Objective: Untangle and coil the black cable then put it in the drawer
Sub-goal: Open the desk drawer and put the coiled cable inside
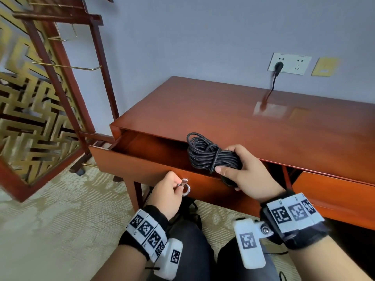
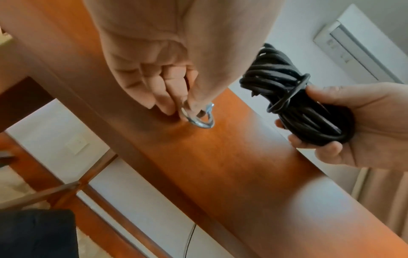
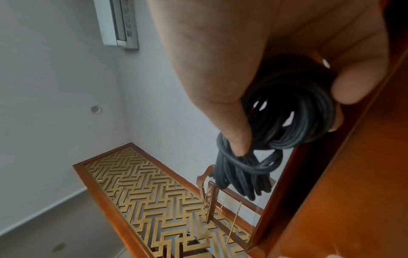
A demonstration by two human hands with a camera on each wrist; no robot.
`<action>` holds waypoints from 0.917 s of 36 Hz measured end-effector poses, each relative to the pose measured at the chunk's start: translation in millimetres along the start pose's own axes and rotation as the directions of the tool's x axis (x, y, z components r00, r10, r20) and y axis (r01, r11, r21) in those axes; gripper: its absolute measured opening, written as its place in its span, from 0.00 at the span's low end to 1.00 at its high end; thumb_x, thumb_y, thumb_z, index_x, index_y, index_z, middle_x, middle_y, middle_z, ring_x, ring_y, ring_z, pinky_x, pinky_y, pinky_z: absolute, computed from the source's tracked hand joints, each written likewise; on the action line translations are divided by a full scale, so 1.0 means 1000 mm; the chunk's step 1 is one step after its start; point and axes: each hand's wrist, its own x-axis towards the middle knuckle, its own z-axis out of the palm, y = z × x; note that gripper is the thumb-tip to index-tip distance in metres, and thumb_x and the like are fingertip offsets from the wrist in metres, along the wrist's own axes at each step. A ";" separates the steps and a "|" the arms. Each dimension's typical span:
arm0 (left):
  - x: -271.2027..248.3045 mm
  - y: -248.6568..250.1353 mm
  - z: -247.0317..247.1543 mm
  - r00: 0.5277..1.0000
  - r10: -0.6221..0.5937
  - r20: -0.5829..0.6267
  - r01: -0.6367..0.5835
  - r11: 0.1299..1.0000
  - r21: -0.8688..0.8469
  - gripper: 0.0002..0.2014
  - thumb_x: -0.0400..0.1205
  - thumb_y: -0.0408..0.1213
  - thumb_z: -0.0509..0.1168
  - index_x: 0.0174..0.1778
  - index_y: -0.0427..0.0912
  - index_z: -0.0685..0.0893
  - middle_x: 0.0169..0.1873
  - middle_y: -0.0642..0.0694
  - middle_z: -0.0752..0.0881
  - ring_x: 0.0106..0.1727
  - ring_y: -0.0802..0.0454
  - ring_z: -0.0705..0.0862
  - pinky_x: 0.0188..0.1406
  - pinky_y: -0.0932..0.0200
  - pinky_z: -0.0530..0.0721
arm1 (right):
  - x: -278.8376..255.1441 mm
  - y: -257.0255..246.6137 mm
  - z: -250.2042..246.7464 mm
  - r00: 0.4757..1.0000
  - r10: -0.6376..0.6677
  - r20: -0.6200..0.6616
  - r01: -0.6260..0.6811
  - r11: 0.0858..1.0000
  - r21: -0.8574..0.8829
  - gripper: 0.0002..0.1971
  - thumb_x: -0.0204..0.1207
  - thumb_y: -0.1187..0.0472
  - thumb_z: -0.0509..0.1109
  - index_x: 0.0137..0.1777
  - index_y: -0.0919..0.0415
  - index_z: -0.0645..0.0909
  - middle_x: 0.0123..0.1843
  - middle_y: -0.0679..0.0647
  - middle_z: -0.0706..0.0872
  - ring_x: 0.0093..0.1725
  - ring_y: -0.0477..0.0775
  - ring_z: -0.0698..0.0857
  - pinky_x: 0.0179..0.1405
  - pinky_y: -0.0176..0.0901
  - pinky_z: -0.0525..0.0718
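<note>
The black cable (image 1: 209, 154) is wound into a coil with a wrap round its middle. My right hand (image 1: 241, 169) grips its near end and holds it just above the open drawer (image 1: 129, 165) of the wooden desk (image 1: 223, 114). The coil (image 2: 293, 97) shows again in the left wrist view, and in the right wrist view the coil (image 3: 287, 125) hangs from my fingers. My left hand (image 1: 170, 186) pinches the silver ring pull (image 1: 185, 188) on the drawer front; the ring pull (image 2: 198, 118) is between thumb and fingers. The drawer's inside looks bare where visible.
A second drawer (image 1: 334, 195) to the right is shut. A black plug (image 1: 278, 66) sits in the wall socket behind the desk, its cord running down to the desktop. A wooden rack (image 1: 60, 78) and a gold lattice screen (image 1: 22, 110) stand at the left.
</note>
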 end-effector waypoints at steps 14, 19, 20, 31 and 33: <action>-0.002 0.076 -0.032 0.912 0.335 0.238 -0.400 0.855 0.331 0.18 0.75 0.56 0.68 0.59 0.59 0.76 0.57 0.58 0.77 0.62 0.54 0.73 0.61 0.50 0.71 | -0.007 0.002 -0.033 0.989 0.139 -0.045 -0.146 0.935 -0.323 0.18 0.69 0.66 0.73 0.56 0.50 0.73 0.49 0.50 0.67 0.45 0.44 0.74 0.35 0.18 0.72; 0.010 0.086 -0.016 0.872 0.264 0.411 -0.403 0.865 0.299 0.15 0.73 0.56 0.71 0.52 0.55 0.81 0.52 0.57 0.81 0.57 0.55 0.79 0.60 0.50 0.78 | -0.009 0.007 -0.036 0.972 0.228 -0.053 -0.229 0.878 -0.420 0.18 0.69 0.61 0.73 0.56 0.50 0.71 0.54 0.53 0.67 0.44 0.54 0.79 0.40 0.35 0.76; 0.010 0.086 -0.014 0.871 0.270 0.410 -0.398 0.877 0.268 0.13 0.73 0.54 0.72 0.47 0.54 0.82 0.49 0.57 0.81 0.54 0.55 0.81 0.58 0.51 0.80 | -0.009 0.008 -0.036 0.968 0.246 -0.053 -0.244 0.869 -0.430 0.19 0.69 0.61 0.74 0.56 0.50 0.71 0.55 0.54 0.67 0.44 0.55 0.79 0.42 0.38 0.77; -0.003 0.078 -0.012 0.880 0.277 0.386 -0.371 0.908 0.194 0.15 0.66 0.54 0.77 0.30 0.57 0.76 0.39 0.57 0.81 0.43 0.58 0.81 0.49 0.52 0.84 | -0.015 0.019 -0.021 0.936 0.351 0.029 -0.293 0.822 -0.489 0.22 0.68 0.58 0.77 0.57 0.48 0.71 0.59 0.54 0.67 0.45 0.56 0.82 0.52 0.49 0.85; -0.007 0.076 -0.013 0.882 0.278 0.382 -0.370 0.909 0.191 0.14 0.66 0.54 0.77 0.30 0.57 0.77 0.39 0.57 0.80 0.43 0.59 0.81 0.49 0.51 0.84 | -0.015 0.020 -0.017 0.936 0.349 0.037 -0.287 0.822 -0.492 0.21 0.69 0.56 0.76 0.56 0.47 0.69 0.58 0.54 0.67 0.45 0.56 0.82 0.52 0.50 0.85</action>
